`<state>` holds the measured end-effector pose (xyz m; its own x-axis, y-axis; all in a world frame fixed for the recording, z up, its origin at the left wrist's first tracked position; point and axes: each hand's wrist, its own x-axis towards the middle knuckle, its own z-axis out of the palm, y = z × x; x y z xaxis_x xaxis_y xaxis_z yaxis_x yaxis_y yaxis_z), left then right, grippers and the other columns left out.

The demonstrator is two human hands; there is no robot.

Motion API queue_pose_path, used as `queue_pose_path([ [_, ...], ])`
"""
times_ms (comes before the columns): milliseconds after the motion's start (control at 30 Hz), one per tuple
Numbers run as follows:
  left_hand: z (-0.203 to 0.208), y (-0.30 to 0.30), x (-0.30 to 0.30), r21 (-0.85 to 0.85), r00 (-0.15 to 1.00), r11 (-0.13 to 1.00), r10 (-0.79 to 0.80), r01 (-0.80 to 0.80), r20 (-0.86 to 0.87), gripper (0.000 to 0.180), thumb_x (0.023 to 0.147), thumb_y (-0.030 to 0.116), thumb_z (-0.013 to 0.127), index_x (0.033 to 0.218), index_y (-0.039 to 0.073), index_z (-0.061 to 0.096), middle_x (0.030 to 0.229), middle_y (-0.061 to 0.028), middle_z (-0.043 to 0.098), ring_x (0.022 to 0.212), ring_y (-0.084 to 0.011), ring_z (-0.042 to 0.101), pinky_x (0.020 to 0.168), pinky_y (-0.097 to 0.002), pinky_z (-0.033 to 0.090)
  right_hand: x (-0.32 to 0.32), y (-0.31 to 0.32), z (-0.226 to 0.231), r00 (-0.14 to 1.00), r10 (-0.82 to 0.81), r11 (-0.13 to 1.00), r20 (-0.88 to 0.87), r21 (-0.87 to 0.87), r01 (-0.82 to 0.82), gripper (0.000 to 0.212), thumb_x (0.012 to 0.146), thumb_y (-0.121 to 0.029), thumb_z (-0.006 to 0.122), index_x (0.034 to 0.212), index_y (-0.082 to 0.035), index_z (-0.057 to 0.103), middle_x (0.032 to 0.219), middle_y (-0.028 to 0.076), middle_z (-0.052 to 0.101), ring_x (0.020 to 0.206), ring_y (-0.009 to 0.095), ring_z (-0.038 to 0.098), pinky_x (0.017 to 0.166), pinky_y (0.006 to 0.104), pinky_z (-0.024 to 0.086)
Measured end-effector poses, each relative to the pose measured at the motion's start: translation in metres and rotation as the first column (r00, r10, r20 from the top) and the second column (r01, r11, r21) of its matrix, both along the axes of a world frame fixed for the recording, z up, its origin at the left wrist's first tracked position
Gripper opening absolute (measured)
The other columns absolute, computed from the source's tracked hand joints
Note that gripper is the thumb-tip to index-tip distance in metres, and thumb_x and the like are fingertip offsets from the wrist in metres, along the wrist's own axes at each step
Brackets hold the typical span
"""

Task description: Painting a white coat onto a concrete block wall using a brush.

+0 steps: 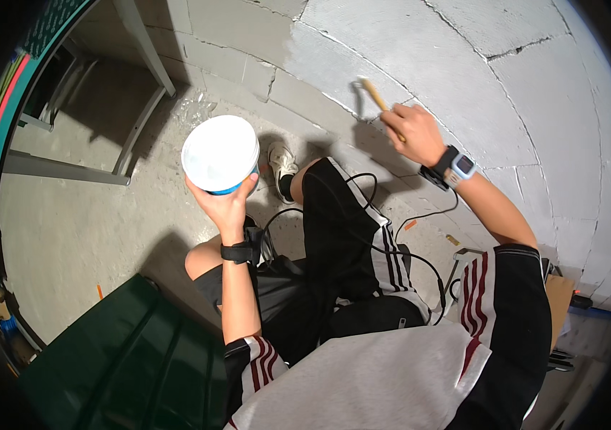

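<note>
Two hands of mine are working well apart, each clamped on one thing. My left hand (pixel 225 211) is gripping the tub (pixel 219 154) low on its near side, fingers and thumb spreading around it, so the tub is sitting just beyond that palm, its white top facing up at me. Whether that top is a lid or paint, I cannot tell. My right hand (pixel 416 132) is clutching the brush (pixel 373 93) by its wooden handle, the far end pointing up and left, away from my fingers. It is hovering at or touching the wall (pixel 420 50); I cannot tell which. A band (pixel 238 251) is circling my left wrist, and a watch (pixel 464 166) my right. Beyond the tub, one shoe (pixel 283 170) is resting on the floor (pixel 105 236). Farther left, a table (pixel 69 170) is standing, and a green chair (pixel 141 351) is filling the lower left.
</note>
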<state>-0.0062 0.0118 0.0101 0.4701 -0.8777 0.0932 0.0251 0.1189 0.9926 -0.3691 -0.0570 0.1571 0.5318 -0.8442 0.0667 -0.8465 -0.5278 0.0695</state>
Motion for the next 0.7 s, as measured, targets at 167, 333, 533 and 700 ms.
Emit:
queue_pose_path([
  [167,-0.003,0.003,0.001,0.041,0.999,0.998,0.04,-0.039,-0.016,0.112,0.056,0.017,0.102,0.147,0.002,0.038,0.144,-0.0154,0.049,0.134,-0.0302,0.05,0.113,-0.0446,0.041,0.014,-0.054,-0.048,0.993,0.116,0.993,0.006,-0.024,-0.116,0.014,0.087,-0.016,0.065,0.1,-0.01,0.068,0.079,0.008,0.061,0.07,0.026,0.063,0.068,0.0407,0.049],
  [333,0.003,-0.004,-0.004,0.049,0.999,0.997,0.052,-0.052,-0.009,0.11,0.056,0.013,0.099,0.147,0.001,0.039,0.143,-0.0163,0.05,0.132,-0.0304,0.051,0.113,-0.0455,0.041,-0.019,-0.027,-0.03,0.994,-0.024,0.994,-0.104,-0.104,0.013,0.017,0.085,-0.02,0.062,0.1,-0.015,0.069,0.075,0.003,0.061,0.066,0.022,0.062,0.063,0.038,0.043],
  [533,0.008,-0.012,-0.012,-0.003,1.0,1.0,0.011,-0.011,0.021,0.108,0.058,0.008,0.098,0.149,0.001,0.04,0.145,-0.015,0.051,0.132,-0.0285,0.052,0.115,-0.0429,0.039,-0.065,0.052,0.007,0.993,-0.115,0.981,0.021,-0.153,0.117,0.01,0.088,-0.012,0.065,0.097,-0.012,0.07,0.07,0.003,0.059,0.057,0.024,0.055,0.06,0.0362,0.042],
  [700,0.004,-0.001,-0.014,0.007,0.999,1.0,-0.02,0.02,-0.03,0.112,0.057,0.016,0.1,0.149,0.0,0.037,0.145,-0.0168,0.048,0.134,-0.0307,0.05,0.114,-0.0458,0.038,-0.036,0.048,-0.007,0.994,-0.072,0.996,0.081,-0.045,0.076,0.01,0.087,-0.013,0.064,0.096,-0.01,0.068,0.075,0.007,0.061,0.063,0.027,0.06,0.065,0.0401,0.047],
])
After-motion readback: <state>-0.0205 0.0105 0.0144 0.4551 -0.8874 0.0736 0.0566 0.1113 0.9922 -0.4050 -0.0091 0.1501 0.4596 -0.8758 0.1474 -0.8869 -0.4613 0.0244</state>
